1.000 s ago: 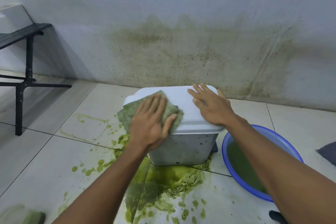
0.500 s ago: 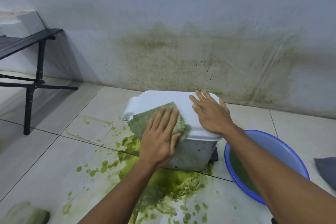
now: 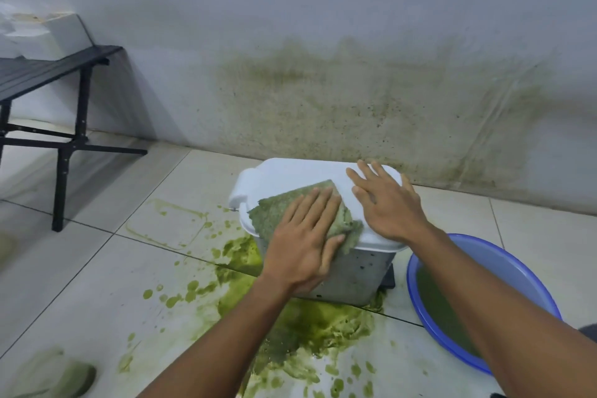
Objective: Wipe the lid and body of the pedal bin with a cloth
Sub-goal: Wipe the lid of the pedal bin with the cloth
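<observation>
A small pedal bin stands on the tiled floor by the wall, with a white lid [image 3: 290,173] and a grey metal body [image 3: 358,278]. My left hand [image 3: 303,239] presses a green-stained cloth [image 3: 277,207] flat over the lid's near edge and upper front of the body, fingers spread. My right hand [image 3: 384,200] lies flat on the right part of the lid, fingers apart, holding nothing. A black pedal [image 3: 389,278] sticks out at the bin's lower right.
Green slime [image 3: 310,320] is spilled on the tiles in front and to the left of the bin. A blue basin [image 3: 523,268] with green water sits at the right. A black bench [image 3: 64,74] stands at the left. The wall [image 3: 355,100] behind is stained green.
My left hand slid the cloth rightward and down from the lid's left side onto its near edge and front. The right hand stayed on the lid. The view shifted left.
</observation>
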Action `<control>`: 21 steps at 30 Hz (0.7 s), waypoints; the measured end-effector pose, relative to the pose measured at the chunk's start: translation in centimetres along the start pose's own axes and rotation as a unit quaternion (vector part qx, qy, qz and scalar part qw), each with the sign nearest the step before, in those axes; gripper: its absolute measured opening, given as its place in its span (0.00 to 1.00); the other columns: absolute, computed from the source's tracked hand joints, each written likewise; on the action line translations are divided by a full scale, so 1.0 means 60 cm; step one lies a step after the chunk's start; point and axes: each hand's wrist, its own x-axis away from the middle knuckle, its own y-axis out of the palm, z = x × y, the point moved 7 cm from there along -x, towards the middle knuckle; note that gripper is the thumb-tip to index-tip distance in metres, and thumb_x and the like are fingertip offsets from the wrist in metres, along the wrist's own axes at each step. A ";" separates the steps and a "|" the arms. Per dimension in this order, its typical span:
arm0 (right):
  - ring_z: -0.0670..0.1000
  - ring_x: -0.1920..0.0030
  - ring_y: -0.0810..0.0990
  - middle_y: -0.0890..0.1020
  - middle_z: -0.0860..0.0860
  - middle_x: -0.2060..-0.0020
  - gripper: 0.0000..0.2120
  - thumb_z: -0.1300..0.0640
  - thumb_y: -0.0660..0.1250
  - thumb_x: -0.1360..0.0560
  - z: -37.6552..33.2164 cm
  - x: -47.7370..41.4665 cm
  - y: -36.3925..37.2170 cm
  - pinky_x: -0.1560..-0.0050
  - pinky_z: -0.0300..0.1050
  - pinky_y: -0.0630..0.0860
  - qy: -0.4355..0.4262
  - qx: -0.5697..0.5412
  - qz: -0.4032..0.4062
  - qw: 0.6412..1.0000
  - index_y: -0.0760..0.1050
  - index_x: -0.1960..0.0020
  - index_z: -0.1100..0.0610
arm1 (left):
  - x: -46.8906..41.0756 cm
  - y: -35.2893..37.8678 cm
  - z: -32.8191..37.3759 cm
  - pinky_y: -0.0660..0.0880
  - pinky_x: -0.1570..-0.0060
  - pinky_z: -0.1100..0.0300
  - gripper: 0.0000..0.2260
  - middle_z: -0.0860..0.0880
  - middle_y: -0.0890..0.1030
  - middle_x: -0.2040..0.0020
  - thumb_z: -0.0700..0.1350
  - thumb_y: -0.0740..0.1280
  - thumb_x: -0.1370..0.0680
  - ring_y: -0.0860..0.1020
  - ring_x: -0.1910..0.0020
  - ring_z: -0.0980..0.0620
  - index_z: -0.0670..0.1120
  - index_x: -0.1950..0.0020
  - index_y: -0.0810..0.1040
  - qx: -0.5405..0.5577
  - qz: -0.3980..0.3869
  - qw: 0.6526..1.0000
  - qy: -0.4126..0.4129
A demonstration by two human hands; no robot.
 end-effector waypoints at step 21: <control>0.45 0.20 0.43 0.48 0.40 0.20 0.23 0.45 0.44 0.15 -0.007 0.001 0.004 0.23 0.61 0.39 0.015 0.003 -0.011 1.000 0.51 0.20 0.39 | 0.002 0.029 0.043 0.46 0.19 0.44 0.28 0.41 0.58 0.18 0.57 0.49 0.15 0.53 0.17 0.43 0.42 0.18 0.60 0.004 0.076 0.985 -0.152</control>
